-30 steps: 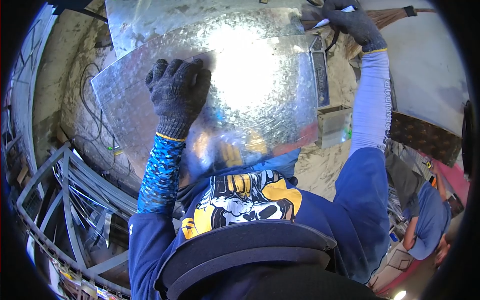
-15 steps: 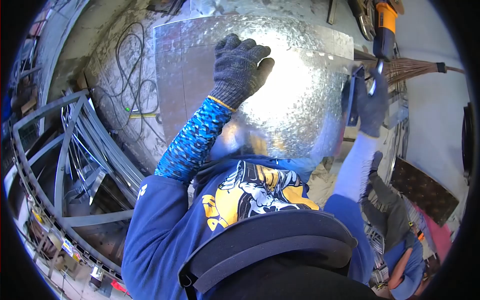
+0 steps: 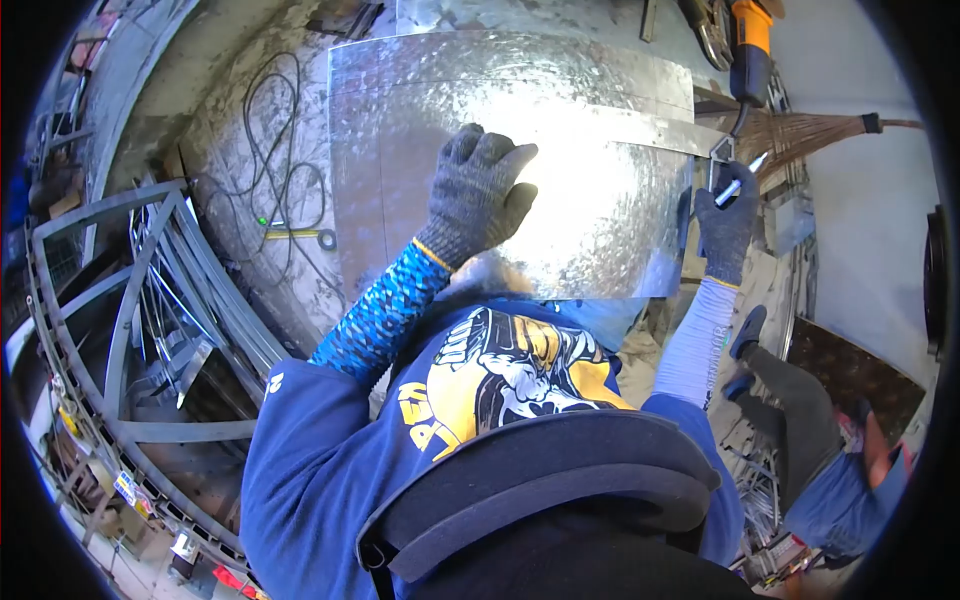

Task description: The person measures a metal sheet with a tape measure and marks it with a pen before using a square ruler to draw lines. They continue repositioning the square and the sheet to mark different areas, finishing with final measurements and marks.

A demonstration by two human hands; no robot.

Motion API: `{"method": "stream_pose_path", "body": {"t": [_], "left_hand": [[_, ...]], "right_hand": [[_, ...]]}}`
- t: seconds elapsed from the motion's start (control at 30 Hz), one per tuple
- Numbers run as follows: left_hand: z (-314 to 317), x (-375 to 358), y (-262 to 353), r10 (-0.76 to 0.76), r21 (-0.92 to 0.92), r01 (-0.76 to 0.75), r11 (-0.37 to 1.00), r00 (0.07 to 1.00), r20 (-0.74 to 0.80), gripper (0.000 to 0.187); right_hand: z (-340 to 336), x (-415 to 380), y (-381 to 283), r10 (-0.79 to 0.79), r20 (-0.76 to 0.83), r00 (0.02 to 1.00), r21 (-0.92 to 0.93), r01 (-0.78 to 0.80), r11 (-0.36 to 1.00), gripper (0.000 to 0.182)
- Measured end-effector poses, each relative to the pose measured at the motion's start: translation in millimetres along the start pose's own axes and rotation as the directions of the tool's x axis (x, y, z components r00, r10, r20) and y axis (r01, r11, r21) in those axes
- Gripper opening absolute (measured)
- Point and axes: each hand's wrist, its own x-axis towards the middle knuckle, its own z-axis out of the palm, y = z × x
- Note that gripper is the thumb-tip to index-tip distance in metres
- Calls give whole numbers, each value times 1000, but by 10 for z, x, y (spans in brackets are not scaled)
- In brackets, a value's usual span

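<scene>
A shiny sheet of galvanized metal point(image 3: 400, 130) lies in front of me, with thin lines on its surface and a bright glare across its middle. My left hand point(image 3: 475, 195), in a dark knit glove, rests over the sheet with the thumb apart from the fingers. At the sheet's right edge, my gloved right hand point(image 3: 728, 225) is closed around a silver pen-like marker point(image 3: 730, 192). Right by its fingertips is the head of a combination square point(image 3: 655, 132), whose steel blade reaches leftward over the sheet.
An orange and black power tool point(image 3: 752, 50) lies at the upper right, above a straw broom point(image 3: 800, 135). To the left are a looped cable point(image 3: 290, 120) and a grey metal frame point(image 3: 125, 320) with metal strips. Another person point(image 3: 825, 470) is at the lower right.
My left hand has moved down the sheet towards me. My right hand has shifted slightly left, and the square has turned so its blade lies across the sheet. The other person has moved.
</scene>
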Motion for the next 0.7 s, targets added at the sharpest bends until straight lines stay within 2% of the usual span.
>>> {"method": "stream_pose_path", "body": {"t": [0.07, 0.13, 0.17, 0.2, 0.23, 0.27, 0.3, 0.33, 0.37, 0.43, 0.47, 0.53, 0.57, 0.63, 0.7], "left_hand": [[-15, -95, 29, 19, 11, -20, 1000, 1000, 22, 42], [-24, -75, 41, 55, 12, -56, 998, 998, 44, 42], [-39, -34, 58, 11, 26, -12, 1000, 998, 64, 43], [-52, 4, 60, -35, 44, 31, 999, 996, 81, 43], [-52, 77, -5, -39, 8, 39, 999, 996, 75, 41], [-159, 251, -105, -131, -206, 180, 962, 964, 232, 38], [-275, 418, -178, -213, -322, 312, 894, 927, 308, 36], [-239, 587, -525, 66, -159, -45, 986, 990, 126, 37], [-347, 786, -589, -115, -160, 130, 979, 988, 103, 36], [-527, 1135, -788, -244, -138, 250, 958, 968, 60, 39], [-518, 1279, -890, -237, -130, 243, 961, 970, 59, 39], [-485, 1493, -1029, -153, 55, 147, 988, 979, 133, 46], [-447, 1536, -1035, -152, 61, 145, 988, 979, 132, 46], [-309, 1606, -1036, -77, 292, -43, 955, 918, 389, 44], [-114, 1645, -1179, -54, 338, -91, 937, 917, 396, 40]], "right_hand": [[-88, -120, -50, -23, -64, 998, -58, 20, 998, 67], [-206, -258, -107, 57, -27, 998, -5, -57, 998, 69], [-262, -334, -61, -57, -46, 997, -175, 48, 983, 67], [-297, -417, 21, -49, -67, 997, -180, 36, 983, 67], [-311, -499, 112, 40, -45, 998, -155, -47, 987, 66], [-333, -568, 152, 126, -18, 992, -130, -127, 983, 65], [-357, -644, 59, 193, -15, 981, -170, -193, 966, 62], [-375, -732, 72, 192, -13, 981, -163, -192, 968, 62], [-364, -805, 102, 169, -59, 984, -137, -176, 975, 60], [-325, -919, 152, 114, -149, 982, -134, -134, 982, 55], [-315, -956, 165, 115, -153, 981, -124, -134, 983, 55], [-306, -1019, 171, 156, -192, 969, -160, -188, 969, 55], [-285, -1044, 250, 135, -204, 970, -174, -171, 970, 53], [-250, -1051, 408, 151, -191, 970, -159, -183, 970, 53], [-245, -1050, 417, 173, -184, 968, -152, -201, 968, 52]]}}
